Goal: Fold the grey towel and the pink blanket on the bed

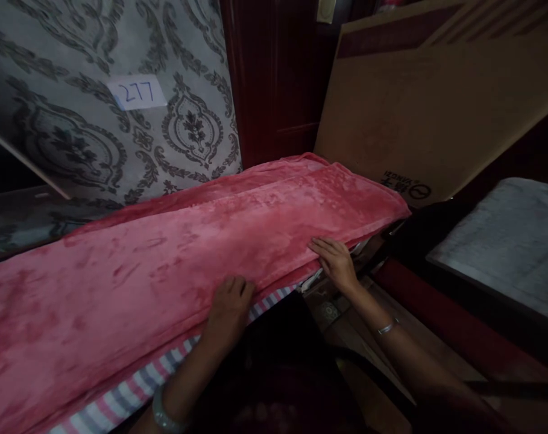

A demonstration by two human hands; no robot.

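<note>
A pink plush blanket (165,259) lies folded in a long strip, running from the lower left to the right. My left hand (231,307) is at its near edge, with the fingers curled down onto the cloth and a bangle on the wrist. Farther right, my right hand (337,259) rests on the same edge, its fingers stretched out over the plush. A striped cloth (142,383) in white, grey and pink shows from under the near side of the blanket.
Behind stands a grey patterned wall (192,126) with a paper marked 277 (137,92). A dark red door (278,78) is beside it. A large cardboard box (418,102) leans at the back right. Grey fabric (509,241) lies on the right.
</note>
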